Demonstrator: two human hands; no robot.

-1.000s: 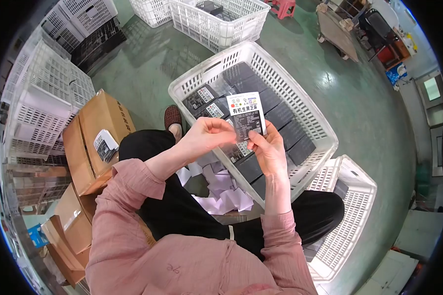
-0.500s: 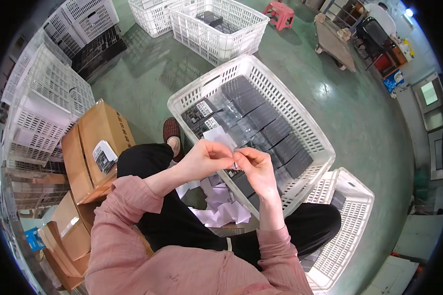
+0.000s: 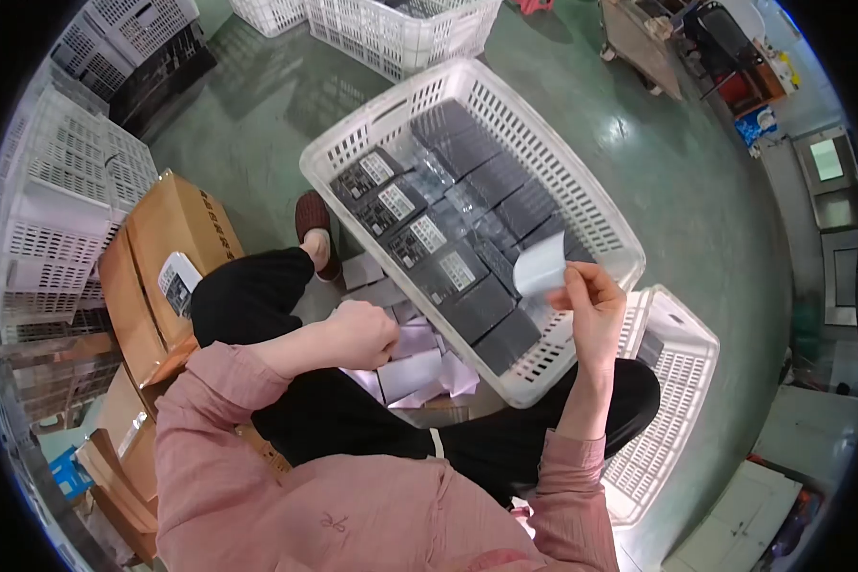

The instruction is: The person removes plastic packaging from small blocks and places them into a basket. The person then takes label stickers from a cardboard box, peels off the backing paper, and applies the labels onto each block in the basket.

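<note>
Both hands are apart: the right hand (image 3: 593, 297) pinches a small curled label (image 3: 541, 264) between thumb and fingers, its pale side facing the camera, while the left hand (image 3: 364, 336) is curled nearly closed outside the crate (image 3: 391, 269), and whether its fingers grip the pale paper beneath them cannot be told. Held above the crate's near right part, the label hangs to the upper left of the right fingertips, well away from the left hand. Dark packs (image 3: 477, 310) fill much of the crate below, four in the left row bearing white printed patches. Bare crate bottom shows along the near right wall, and green floor (image 3: 629, 157) stretches open beyond the far right rim. The left hand has the near left rim to its right, with the person's knee (image 3: 248, 296) to its left and loose paper scraps (image 3: 456, 374) below. Half a second ago the fingertips met over the near left rim; now they have separated, leaving the four patches uncovered.
</note>
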